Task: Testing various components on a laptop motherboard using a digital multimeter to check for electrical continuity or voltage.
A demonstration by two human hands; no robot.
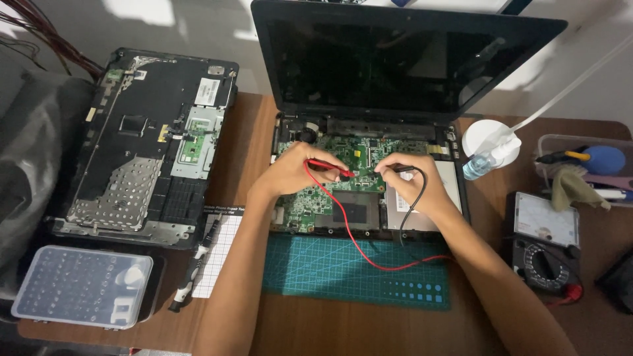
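An opened laptop [402, 59] with its keyboard cover off shows a green circuit board [349, 155]. My left hand [297, 173] holds a red test probe [330, 167] with its tip down on the board. My right hand [412, 188] holds a black test probe [395, 170], tip on the board just right of the red one. Red lead [369, 257] and black lead [405, 217] run over a teal cutting mat [356, 270] toward an analog multimeter [544, 240] at right.
A removed laptop top cover [148, 145] lies upside down at left. A clear box of screwdriver bits [82, 285] and a screwdriver [191, 270] sit front left. At right are a spray bottle [488, 155] and a tray of tools [583, 168].
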